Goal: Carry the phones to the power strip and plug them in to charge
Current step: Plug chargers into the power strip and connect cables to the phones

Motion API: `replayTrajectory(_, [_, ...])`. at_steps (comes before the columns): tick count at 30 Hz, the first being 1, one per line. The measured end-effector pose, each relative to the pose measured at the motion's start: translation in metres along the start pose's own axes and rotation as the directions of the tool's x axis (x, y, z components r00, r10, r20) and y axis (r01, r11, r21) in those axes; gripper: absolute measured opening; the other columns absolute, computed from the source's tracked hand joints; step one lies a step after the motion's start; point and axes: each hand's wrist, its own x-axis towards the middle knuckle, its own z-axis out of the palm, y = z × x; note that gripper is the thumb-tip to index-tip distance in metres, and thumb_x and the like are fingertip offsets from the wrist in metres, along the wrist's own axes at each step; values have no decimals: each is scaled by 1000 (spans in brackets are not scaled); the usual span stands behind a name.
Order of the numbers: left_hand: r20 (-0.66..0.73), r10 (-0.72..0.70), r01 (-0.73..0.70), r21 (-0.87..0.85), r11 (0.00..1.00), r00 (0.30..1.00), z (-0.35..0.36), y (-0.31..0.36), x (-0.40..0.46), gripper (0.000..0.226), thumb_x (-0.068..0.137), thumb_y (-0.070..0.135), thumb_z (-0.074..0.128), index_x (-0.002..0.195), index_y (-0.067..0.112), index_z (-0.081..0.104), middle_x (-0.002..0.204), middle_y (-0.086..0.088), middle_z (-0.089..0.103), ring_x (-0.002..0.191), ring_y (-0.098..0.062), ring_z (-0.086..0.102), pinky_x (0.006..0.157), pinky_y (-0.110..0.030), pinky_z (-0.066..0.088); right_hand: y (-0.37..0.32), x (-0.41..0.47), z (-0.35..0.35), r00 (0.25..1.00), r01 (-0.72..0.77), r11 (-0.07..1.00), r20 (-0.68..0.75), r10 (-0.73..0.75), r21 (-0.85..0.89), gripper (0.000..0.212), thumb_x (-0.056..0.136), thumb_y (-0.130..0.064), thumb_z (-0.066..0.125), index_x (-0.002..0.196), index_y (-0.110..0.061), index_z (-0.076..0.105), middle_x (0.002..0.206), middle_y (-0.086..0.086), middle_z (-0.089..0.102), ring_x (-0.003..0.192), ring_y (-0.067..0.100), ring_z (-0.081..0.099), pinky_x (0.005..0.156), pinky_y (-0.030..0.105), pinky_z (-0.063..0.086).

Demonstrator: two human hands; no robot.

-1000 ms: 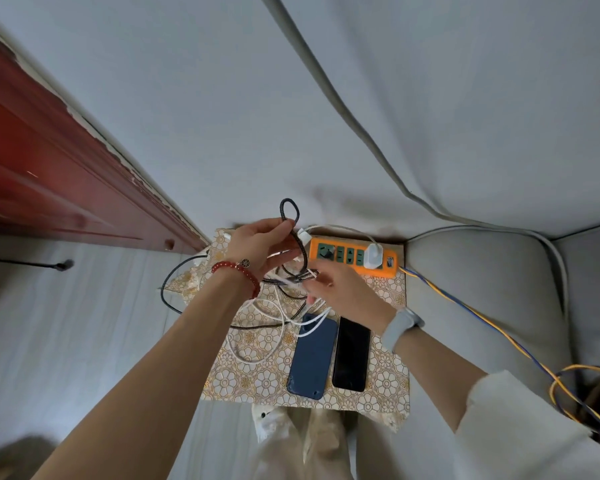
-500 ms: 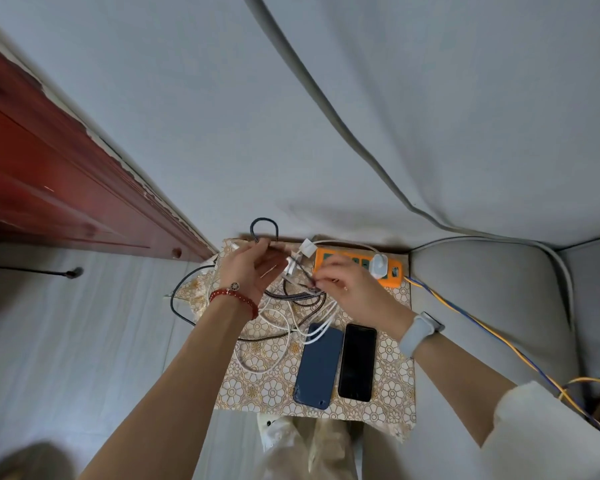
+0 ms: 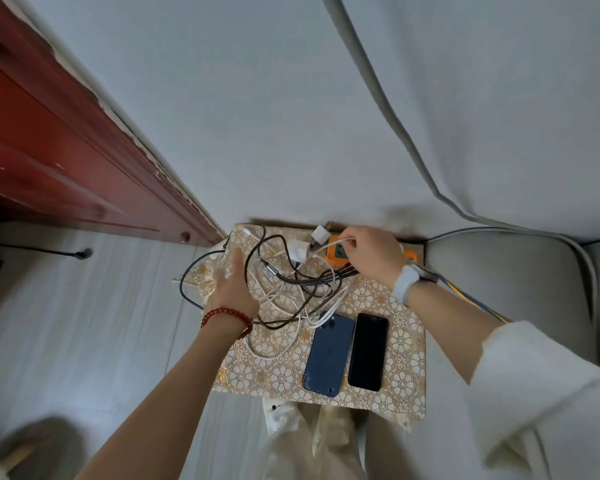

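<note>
Big grey-white wall fills the top of the view, with a dark red wooden door running down the left and a grey cushioned seat off to the right. Down in the middle sits a small table under a gold floral cloth, and that's where the action is.

Two phones lie side by side on the near right part of the cloth: the blue phone back-up, camera cluster showing, and just right of it the black phone screen-up and dark. No logo or lettering can be made out on either.

Beyond them, a tangle of cables, white and dark braided, sprawls across the cloth, with two white charger plugs among it.

The right hand, pale watch on the wrist, hovers over the orange power strip at the far edge, fingers curled and pinching a white cable. The strip is mostly hidden beneath it; no writing readable.

The left hand, red bead bracelet at the wrist, is spread flat with straight fingers beside the tangle, gripping nothing.
</note>
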Motion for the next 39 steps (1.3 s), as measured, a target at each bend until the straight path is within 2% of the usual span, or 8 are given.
replayTrajectory(3, [-179,222,-196,151,969,959,-4,12,0,97,72,0,50,140,37,-9,154,-6,-6,140,-35,10,110,-57,24,9,-16,-9,1000,1,959,-22,5,285,7,86,-15,52,83,-16,58,76,1,61,54,14,50,54,23,33])
replayTrajectory(6, [-232,492,-483,98,870,839,-8,41,9,78,81,16,49,143,31,5,154,0,3,142,-21,2,116,-49,6,14,-24,-17,1000,5,921,-16,1,390,6,87,-12,52,82,-14,49,78,5,56,69,24,53,59,22,37])
replayTrajectory(11, [-380,-35,-191,-540,819,924,-4,47,17,41,90,6,40,130,14,42,139,-10,41,100,-9,46,85,-23,38,20,-33,-37,996,-41,807,-44,83,589,9,87,-15,56,81,-10,51,65,-5,44,59,8,41,54,10,33])
replayTrajectory(18, [-166,240,-291,-503,814,956,17,49,18,34,95,22,39,127,18,48,133,-6,52,121,-24,49,98,-35,41,20,-48,-51,980,-39,868,187,-62,495,19,92,-14,48,98,-16,66,80,5,63,77,34,60,72,43,48])
replayTrajectory(24, [150,572,-499,-346,795,807,18,105,11,53,92,50,17,142,31,16,155,0,13,143,-23,7,116,-49,8,25,-53,-60,966,-6,852,225,-131,523,25,89,-10,52,78,-32,59,84,-13,60,79,-5,53,78,20,40])
replayTrajectory(28, [222,645,-612,-205,764,731,16,124,6,61,79,56,20,130,31,42,154,3,19,143,-20,3,115,-53,4,27,-54,-63,968,26,867,205,-147,498,10,86,-9,57,82,-14,65,80,-12,60,78,-1,54,77,17,40])
replayTrajectory(34, [33,558,-548,-156,822,829,20,112,-5,47,93,38,33,70,6,57,63,-2,56,62,-20,51,61,-34,44,18,-58,-55,995,5,852,82,-57,524,13,88,-7,53,85,-3,64,74,-9,57,72,4,51,70,17,38])
replayTrajectory(39, [-32,677,-675,55,736,735,29,76,2,27,93,32,40,108,25,61,104,8,64,94,-15,48,74,-34,48,21,-57,-59,997,-35,780,-32,70,625,16,92,-6,45,91,0,60,70,3,54,68,17,50,62,21,39])
